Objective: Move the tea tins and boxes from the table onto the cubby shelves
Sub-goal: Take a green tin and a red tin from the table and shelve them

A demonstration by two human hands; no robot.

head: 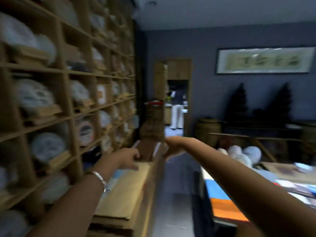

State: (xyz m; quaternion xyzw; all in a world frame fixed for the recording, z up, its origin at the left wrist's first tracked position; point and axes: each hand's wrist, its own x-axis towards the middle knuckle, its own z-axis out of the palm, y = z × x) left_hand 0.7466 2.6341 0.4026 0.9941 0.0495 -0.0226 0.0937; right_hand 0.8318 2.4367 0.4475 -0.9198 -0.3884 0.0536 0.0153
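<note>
The whole head view is motion-blurred. A dark brown open box [148, 152] with pale rims sits on the wooden ledge [136, 189] below the cubby shelves [68, 72]. My left hand [123, 159], silver bangle on the wrist, reaches to the box's near left corner with fingers apart. My right hand [171, 146] is bent at the wrist against the box's right rim, fingers curled down; blur hides whether it grips. The cubbies hold round tea cakes in white paper [46, 146]. The table [220, 195] at right carries blue and orange boxes.
Flat cardboard sheets [123, 194] lie stacked on the ledge. A narrow tiled aisle [176, 194] runs between ledge and table. Ahead, a person stands in a doorway [177, 108]. A large jar [207, 132] and white bundles [244, 154] sit beyond the table.
</note>
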